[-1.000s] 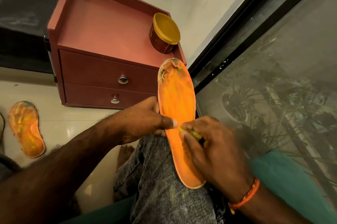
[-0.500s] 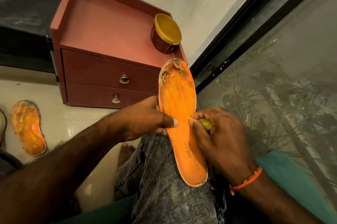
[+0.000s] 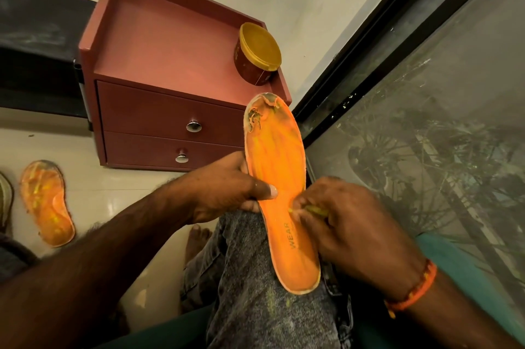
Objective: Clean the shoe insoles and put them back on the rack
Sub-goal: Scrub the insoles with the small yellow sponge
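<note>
right hand | slid back inward across orange insole | yellow-green wad now mostly hidden

Both forearms are bare, with no sleeves seen. An orange beaded band is worn around the wrist of the right hand. Nothing is worn on the left hand. The raised leg is covered by grey speckled jeans, marked with faint yellow streaks. A bare foot is seen below.

Insole on knee, tub on cabinet
</note>
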